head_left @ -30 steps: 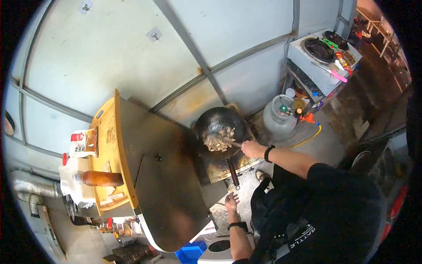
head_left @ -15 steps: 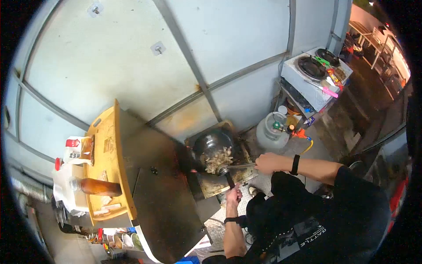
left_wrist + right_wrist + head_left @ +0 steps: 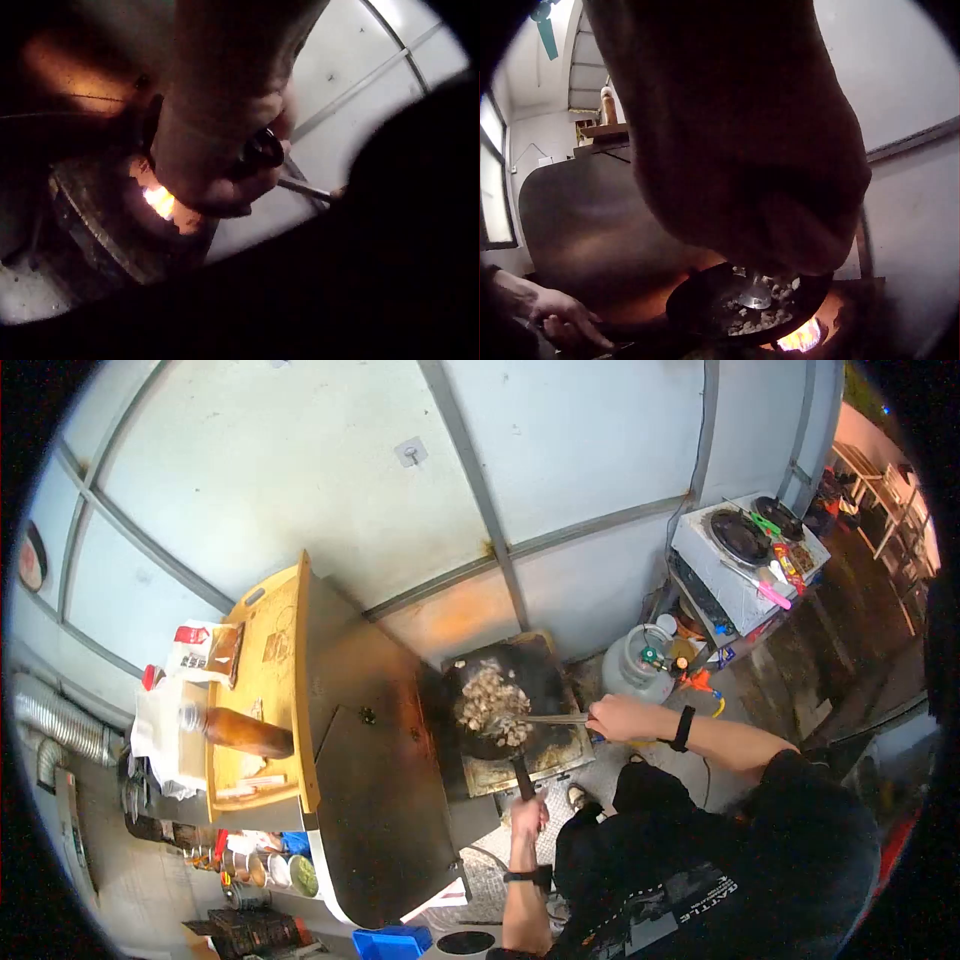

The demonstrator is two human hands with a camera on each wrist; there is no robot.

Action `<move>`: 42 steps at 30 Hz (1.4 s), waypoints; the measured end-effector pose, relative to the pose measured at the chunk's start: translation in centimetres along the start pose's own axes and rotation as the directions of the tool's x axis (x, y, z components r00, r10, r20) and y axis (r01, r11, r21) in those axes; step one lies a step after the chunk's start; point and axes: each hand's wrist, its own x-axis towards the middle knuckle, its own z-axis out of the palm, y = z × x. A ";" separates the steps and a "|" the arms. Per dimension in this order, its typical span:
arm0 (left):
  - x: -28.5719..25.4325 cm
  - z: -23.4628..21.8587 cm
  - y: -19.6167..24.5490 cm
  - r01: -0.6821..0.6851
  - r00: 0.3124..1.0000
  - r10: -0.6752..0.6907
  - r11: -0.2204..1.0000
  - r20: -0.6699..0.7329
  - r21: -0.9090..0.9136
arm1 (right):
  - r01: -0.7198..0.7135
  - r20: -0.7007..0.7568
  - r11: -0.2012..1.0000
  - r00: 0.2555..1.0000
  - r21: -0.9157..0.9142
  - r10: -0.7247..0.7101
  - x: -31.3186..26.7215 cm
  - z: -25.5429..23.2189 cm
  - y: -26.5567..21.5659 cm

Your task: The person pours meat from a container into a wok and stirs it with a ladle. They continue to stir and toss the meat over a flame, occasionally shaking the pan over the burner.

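Note:
A dark wok [image 3: 545, 680] holds loose pale-brown chunks of food [image 3: 490, 700] over the stove. The left hand [image 3: 528, 815] grips the wok's dark handle [image 3: 523, 778]; in the right wrist view the left hand [image 3: 566, 319] is at the handle's end. The right hand [image 3: 630, 718] holds a metal ladle by its shaft [image 3: 555, 718], its bowl [image 3: 755, 300] down among the chunks. In the left wrist view the left hand [image 3: 225, 165] curls round the handle end, with flames [image 3: 159, 201] beyond it. Flames [image 3: 802, 336] also show beside the wok in the right wrist view.
Left of the wok stands a metal panel [image 3: 370, 820] beside a yellow wooden board [image 3: 275, 650] with a bottle [image 3: 245, 732]. A gas cylinder [image 3: 630, 668] and a second stove [image 3: 715, 560] are at the right, a blue bin [image 3: 392, 943] below.
The left hand has moved from below the wok onto its handle. The chunks lie more spread out, and the ladle has shifted in the wok. The head view has also shifted.

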 end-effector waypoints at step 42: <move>6.4 1.3 -1.1 0.072 0.997 -0.072 0.997 0.016 0.005 | -0.202 0.021 0.970 0.979 0.138 0.201 2.6 3.5 2.8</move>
